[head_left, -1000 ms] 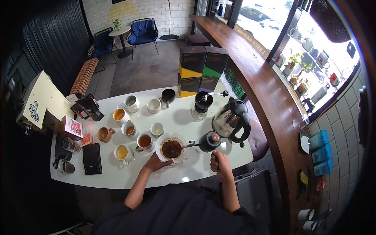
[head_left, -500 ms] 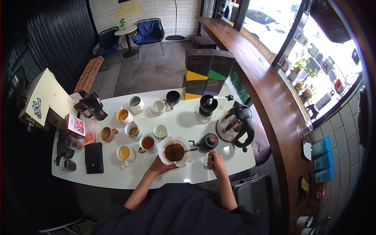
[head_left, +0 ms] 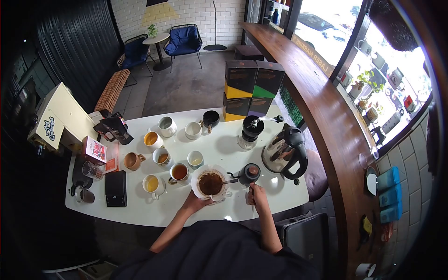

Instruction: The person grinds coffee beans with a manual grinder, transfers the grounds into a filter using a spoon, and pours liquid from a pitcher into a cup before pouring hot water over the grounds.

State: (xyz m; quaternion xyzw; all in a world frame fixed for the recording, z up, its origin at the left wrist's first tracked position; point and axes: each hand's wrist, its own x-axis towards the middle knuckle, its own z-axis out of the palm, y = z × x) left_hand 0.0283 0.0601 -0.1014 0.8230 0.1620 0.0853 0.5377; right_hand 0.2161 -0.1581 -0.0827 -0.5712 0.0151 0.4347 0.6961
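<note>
While one hand steadies a coffee dripper (head_left: 211, 183), the other grips a small black kettle (head_left: 248, 174) at a white table (head_left: 261, 212).

Curled around the near side of the dripper, the left hand (head_left: 197, 202) touches its white paper filter, which holds dark wet grounds; its fingers are partly hidden, so how tightly they close cannot be told. Wrapped closed on the handle, the right hand (head_left: 256, 195) holds the kettle just right of the dripper, with the thin spout reaching over the filter's rim. Filled cups (head_left: 179, 171) stand just left of the dripper, and a steel jug (head_left: 285, 154) and a hand grinder (head_left: 251, 130) stand behind the kettle.
</note>
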